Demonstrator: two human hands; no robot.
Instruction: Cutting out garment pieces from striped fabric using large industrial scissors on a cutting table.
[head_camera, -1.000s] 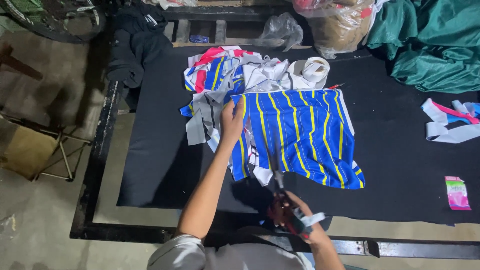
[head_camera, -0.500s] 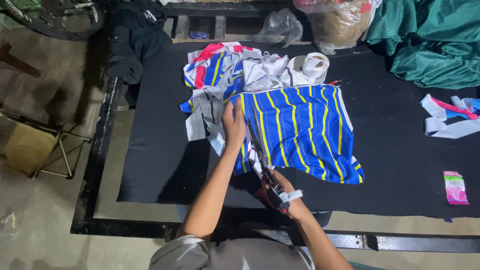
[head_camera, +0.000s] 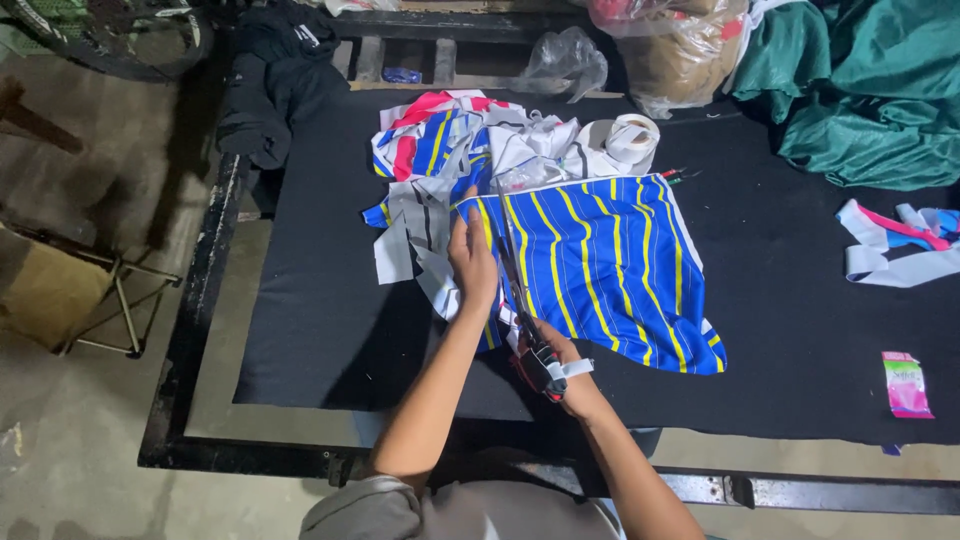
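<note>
Fabric (head_camera: 600, 260), blue with yellow stripes, lies flat under left hand (head_camera: 472, 262); right hand (head_camera: 548, 352) grips scissors (head_camera: 515, 280)

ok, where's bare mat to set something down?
Free: the black mat left of the left hand, and the stretch between the striped fabric and the pink packet. Crowded: the scrap pile and tape roll at the far edge; the right hand works scissors along the fabric.

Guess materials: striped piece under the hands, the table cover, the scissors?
Striped piece: thin knit or synthetic fabric, likely; it lies limp with soft wrinkles, slight sheen. Table cover: matte black cloth or felt, no glare. Scissors in the right hand: metal blades by the grey glint; the handle looks wrapped in pale tape.
</note>
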